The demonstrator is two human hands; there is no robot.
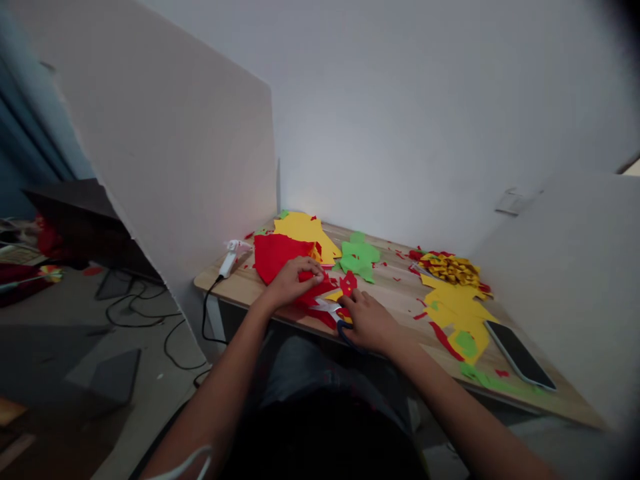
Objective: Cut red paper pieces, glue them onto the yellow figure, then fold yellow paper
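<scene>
Head view, looking down at your two bare hands over a wooden desk. Your left hand is pressed down on a red sheet of paper, its fingers curled together and pinching a folded part of the sheet near the desk's front edge. Your right hand is just beside it, closed around a pair of scissors; the blue handle shows under your palm and the pale blades point left toward the red paper. A small red cutout lies just above your right hand, touching the red paper.

Behind the red sheet lies a yellow sheet, and to its right a green cutout. Further right sits a heap of yellow and red strips, then a large yellow scrap with red and green bits on it. A dark phone lies flat near the desk's right end. A white device with a cable rests at the left corner. White boards stand upright at both sides of the desk.
</scene>
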